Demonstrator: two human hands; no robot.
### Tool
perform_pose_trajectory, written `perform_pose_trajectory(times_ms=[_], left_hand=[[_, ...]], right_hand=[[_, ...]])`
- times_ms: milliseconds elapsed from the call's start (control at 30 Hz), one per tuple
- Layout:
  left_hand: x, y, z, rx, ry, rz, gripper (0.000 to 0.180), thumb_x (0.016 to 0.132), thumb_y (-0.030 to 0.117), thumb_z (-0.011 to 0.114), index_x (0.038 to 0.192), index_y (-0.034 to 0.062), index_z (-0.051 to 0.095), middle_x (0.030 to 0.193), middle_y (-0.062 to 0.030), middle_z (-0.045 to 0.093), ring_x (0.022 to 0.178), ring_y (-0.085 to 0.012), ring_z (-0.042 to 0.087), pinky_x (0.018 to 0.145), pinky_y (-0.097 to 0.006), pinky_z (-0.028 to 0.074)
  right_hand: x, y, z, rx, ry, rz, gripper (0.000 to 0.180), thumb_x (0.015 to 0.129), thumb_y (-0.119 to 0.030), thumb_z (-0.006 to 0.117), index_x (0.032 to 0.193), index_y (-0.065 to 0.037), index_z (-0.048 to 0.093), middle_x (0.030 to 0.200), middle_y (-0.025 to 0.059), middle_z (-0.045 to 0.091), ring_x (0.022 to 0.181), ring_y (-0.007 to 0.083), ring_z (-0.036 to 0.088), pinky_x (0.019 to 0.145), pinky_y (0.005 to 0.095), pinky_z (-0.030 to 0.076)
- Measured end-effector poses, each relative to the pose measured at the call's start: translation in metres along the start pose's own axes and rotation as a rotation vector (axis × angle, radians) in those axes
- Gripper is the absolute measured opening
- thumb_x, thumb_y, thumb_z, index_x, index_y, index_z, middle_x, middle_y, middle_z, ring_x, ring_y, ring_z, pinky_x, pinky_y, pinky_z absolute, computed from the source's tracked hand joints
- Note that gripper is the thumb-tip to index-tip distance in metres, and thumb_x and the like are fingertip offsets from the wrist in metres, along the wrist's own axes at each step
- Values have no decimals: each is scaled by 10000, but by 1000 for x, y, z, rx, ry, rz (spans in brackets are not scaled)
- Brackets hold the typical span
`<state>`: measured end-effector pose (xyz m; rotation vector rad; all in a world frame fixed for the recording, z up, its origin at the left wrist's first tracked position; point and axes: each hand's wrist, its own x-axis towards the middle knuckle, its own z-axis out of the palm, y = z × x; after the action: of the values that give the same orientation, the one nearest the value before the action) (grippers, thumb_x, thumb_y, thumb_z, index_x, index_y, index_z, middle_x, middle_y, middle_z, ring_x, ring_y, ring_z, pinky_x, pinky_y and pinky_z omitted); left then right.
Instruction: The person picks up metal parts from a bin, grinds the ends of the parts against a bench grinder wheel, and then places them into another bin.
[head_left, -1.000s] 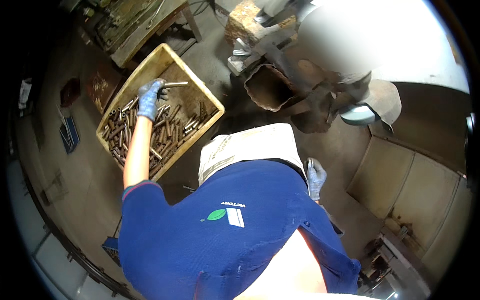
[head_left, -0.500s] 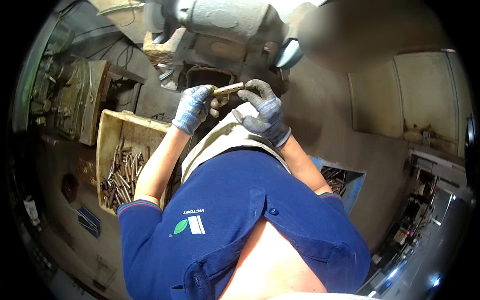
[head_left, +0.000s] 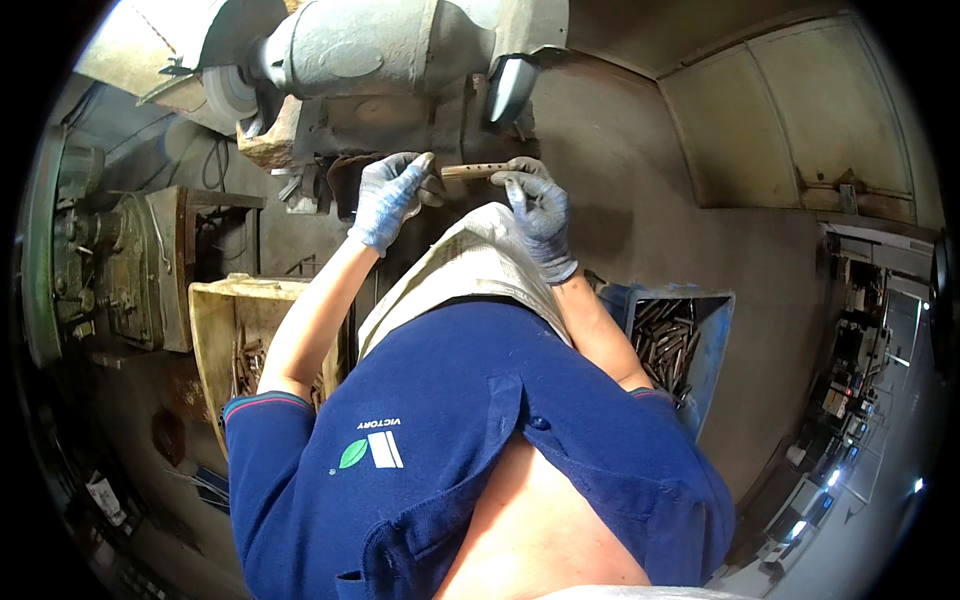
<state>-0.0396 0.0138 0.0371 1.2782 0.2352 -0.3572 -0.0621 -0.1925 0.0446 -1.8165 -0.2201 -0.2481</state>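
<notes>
A short metal tube [head_left: 472, 172] with a row of small holes lies level between my two gloved hands, in front of the bench grinder. My left hand [head_left: 393, 192], in a blue and grey work glove, is closed at the tube's left end. On the other end, the fingertips of my right hand [head_left: 538, 205] pinch the tube. The grey bench grinder [head_left: 360, 50] stands just beyond, with a pale wheel [head_left: 230, 93] at its left and another wheel [head_left: 511, 90] at its right. The tube is apart from both wheels.
On my left a yellowish plastic bin [head_left: 208, 320] holds many rusty metal pieces. A blue bin [head_left: 716, 350] of similar pieces stands at my right. Farther left is a greenish machine [head_left: 130, 270]; pale metal panels [head_left: 790, 120] stand at the far right.
My view has shifted, so the grinder and blue bin show more fully. The tube, slanted before, now lies nearly level, and my right fingers have closed onto its end.
</notes>
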Motion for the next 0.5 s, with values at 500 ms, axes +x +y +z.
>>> perform_pose_trajectory(times_ms=[500], left_hand=[[65,-54,22,46,44,178,134,868,51,588,950,-52,615,793,-107,656,648,-144,626,580,-254,519]], right_hand=[[12,37,-5,337,128,178,81,832,-10,618,890,13,669,950,50,593,895,126,576,802,222,464]])
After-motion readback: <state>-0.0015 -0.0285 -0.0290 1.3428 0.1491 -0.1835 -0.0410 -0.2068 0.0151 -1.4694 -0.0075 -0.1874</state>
